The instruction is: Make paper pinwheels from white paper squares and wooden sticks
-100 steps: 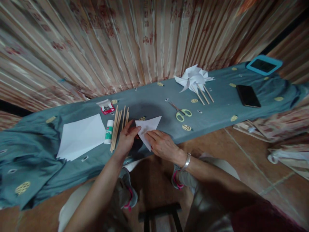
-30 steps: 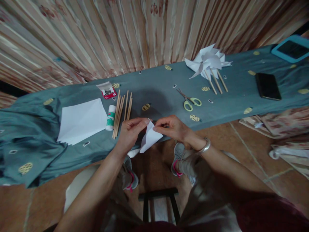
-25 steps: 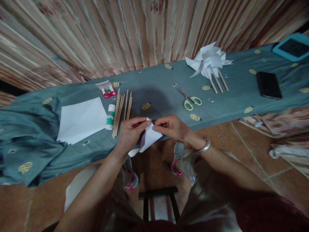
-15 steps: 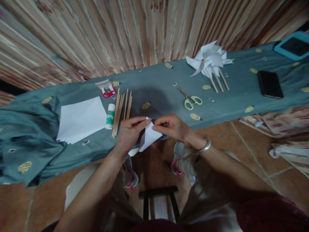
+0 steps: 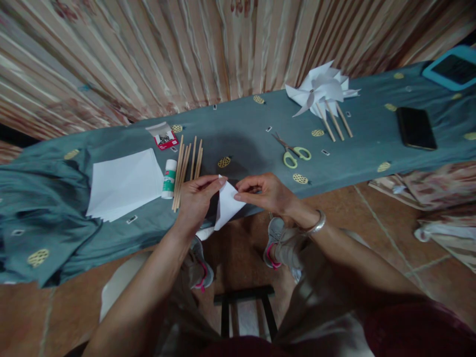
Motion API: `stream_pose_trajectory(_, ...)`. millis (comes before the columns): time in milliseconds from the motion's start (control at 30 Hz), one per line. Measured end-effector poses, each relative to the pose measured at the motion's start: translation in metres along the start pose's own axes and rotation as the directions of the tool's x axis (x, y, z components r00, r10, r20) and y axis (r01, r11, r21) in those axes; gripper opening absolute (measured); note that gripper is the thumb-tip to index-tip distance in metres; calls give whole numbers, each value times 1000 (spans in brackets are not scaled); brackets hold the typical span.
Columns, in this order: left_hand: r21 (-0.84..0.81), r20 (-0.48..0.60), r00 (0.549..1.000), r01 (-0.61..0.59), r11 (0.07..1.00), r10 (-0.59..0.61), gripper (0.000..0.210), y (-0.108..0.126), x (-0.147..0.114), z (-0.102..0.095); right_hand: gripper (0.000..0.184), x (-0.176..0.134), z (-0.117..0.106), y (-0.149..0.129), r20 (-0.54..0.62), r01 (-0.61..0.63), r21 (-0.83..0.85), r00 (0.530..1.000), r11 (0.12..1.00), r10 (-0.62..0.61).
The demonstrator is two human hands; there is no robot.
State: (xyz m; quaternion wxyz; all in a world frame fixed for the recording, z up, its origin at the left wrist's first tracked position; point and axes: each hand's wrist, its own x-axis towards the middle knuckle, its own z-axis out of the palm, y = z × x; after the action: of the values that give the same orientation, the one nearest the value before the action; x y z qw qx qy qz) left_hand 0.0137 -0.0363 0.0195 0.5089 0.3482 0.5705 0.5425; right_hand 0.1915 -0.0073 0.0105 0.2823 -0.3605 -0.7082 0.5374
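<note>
A folded sheet of white paper is held over the table's front edge, one corner pointing down. My left hand pinches its upper left tip between thumb and forefinger. On the paper's right corner my right hand is closed in a pinch, with a silver bangle on that wrist. Close to my left hand lie several wooden sticks and a white and green glue stick. Left of these is a stack of white paper sheets. Scissors with pale green handles lie beyond my right hand.
White paper pinwheels on sticks lie at the back right, near a black phone and a blue-framed tablet. An open red box of small metal pieces stands behind the glue stick. A pleated curtain hangs behind.
Both hands have shifted slightly up and left with the paper. The folded paper has turned a little and its fold looks narrower at the bottom. Other things stay in place.
</note>
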Motion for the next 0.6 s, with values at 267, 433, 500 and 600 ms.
stream_pose_trajectory(267, -134, -80, 997, 8, 991, -19, 24, 8, 10, -4, 32, -1, -4, 1, 48, 40, -134, 998, 990, -34)
stream_pose_trajectory(433, -138, -103, 995, 4, 990, -19, 24, 8, 12, -5, 32, 1, -5, 0, 48, 7, -108, 999, 994, -2)
stream_pose_trajectory(500, -134, -103, 995, 1, 991, -15, 25, 8, 12, -5, 31, 0, -6, 0, 39, -5, -105, 999, 995, 9)
stream_pose_trajectory(600, -119, -82, 997, 8, 993, -18, 25, 8, 13, -5, 27, -1, -7, 0, 27, -2, -97, 1000, 995, 4)
